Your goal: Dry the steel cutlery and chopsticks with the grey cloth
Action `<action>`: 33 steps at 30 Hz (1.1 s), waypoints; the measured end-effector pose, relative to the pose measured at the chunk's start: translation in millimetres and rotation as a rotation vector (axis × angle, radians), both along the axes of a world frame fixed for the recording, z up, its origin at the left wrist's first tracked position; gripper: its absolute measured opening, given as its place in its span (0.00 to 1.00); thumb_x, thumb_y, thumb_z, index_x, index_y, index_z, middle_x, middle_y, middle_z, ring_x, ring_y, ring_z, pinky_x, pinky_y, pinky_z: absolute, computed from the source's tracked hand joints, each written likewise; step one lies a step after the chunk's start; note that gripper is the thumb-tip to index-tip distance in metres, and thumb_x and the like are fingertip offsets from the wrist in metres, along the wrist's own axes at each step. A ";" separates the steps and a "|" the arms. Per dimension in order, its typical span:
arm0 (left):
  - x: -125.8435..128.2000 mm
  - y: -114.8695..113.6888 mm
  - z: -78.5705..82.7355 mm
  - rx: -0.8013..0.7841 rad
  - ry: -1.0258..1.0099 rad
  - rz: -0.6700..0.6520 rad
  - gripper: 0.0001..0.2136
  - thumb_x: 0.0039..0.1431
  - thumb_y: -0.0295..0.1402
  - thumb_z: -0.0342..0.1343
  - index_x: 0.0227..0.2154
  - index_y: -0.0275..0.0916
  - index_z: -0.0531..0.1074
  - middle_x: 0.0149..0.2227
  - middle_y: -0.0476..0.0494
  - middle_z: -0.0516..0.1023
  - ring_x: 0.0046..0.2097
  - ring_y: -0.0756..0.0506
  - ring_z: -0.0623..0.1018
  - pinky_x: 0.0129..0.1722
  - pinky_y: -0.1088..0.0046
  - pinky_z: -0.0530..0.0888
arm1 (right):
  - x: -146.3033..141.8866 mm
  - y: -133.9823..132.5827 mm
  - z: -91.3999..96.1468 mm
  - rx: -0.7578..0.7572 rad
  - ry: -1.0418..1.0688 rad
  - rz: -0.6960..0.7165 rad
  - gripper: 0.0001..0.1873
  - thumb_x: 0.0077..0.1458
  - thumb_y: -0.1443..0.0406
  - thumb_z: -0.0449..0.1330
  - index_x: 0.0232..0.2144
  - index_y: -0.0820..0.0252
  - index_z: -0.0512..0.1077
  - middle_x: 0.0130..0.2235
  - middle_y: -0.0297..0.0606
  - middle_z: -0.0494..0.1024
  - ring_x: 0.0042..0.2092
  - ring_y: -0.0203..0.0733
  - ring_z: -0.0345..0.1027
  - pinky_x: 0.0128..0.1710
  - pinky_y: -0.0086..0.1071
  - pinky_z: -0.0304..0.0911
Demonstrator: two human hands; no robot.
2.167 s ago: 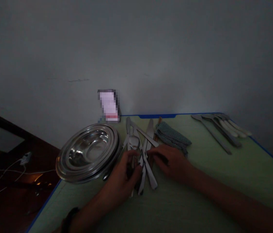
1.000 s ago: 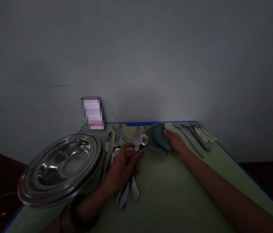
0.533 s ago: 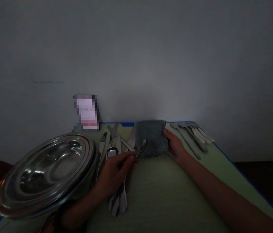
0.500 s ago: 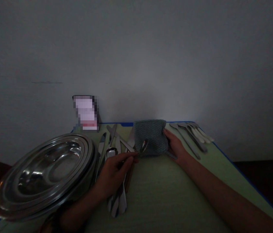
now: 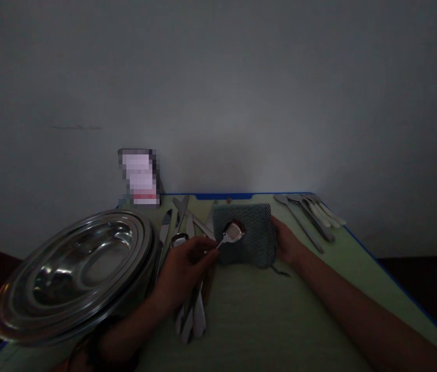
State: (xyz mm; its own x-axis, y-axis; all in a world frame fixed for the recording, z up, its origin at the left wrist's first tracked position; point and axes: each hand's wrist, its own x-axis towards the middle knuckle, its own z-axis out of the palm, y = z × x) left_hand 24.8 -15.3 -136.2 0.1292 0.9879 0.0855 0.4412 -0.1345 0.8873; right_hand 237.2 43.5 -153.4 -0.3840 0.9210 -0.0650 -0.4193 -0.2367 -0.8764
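Between thumb and fingers, my left hand [image 5: 187, 266] pinches the handle of a metal spoon [image 5: 234, 231]. The spoon's bowl is in front of a grey-green cloth [image 5: 255, 227] with a dark checked edge; whether the two touch, I cannot tell. My right hand [image 5: 285, 242] grips that cloth by its right side, and most of its fingers are hidden behind it. Under and beside my left hand lies a loose pile of metal cutlery [image 5: 199, 315], with knives and a spoon among it.
At the left stands a stack of shiny metal basins [image 5: 98, 263]. Several spoons and white-handled pieces [image 5: 321, 214] lie at the table's back right. A phone [image 5: 140, 175] with a blurred screen leans against the wall [image 5: 241, 93]. The green table [image 5: 253, 320] has a blue edge.
The spoon's bowl has turned to show more of its face and sits slightly further right. My right hand and the cloth have come lower and a little to the right.
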 end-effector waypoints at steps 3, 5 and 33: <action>0.6 -2.5 0.8 0.001 0.021 -0.009 0.06 0.51 0.35 0.56 0.30 0.39 0.73 0.27 0.50 0.80 0.29 0.48 0.79 0.27 0.77 0.73 | -1.7 0.6 -6.2 0.123 -0.142 0.000 0.16 0.40 0.59 0.64 0.35 0.56 0.72 0.37 0.34 0.78 0.40 0.42 0.70 0.42 0.35 0.63; 0.9 -4.3 1.7 -0.006 0.016 -0.015 0.05 0.51 0.34 0.56 0.29 0.39 0.73 0.28 0.50 0.80 0.29 0.48 0.79 0.28 0.77 0.74 | -2.9 0.4 -6.8 0.230 -0.216 0.032 0.17 0.42 0.61 0.64 0.37 0.56 0.70 0.38 0.33 0.76 0.39 0.39 0.70 0.42 0.33 0.62; 0.0 -11.0 4.7 0.031 0.209 -0.323 0.14 0.61 0.34 0.44 0.46 0.39 0.69 0.33 0.49 0.79 0.32 0.49 0.77 0.32 0.77 0.70 | -10.3 -5.5 -5.2 0.145 -0.230 -0.082 0.16 0.40 0.62 0.67 0.35 0.56 0.73 0.37 0.34 0.79 0.37 0.39 0.73 0.41 0.35 0.66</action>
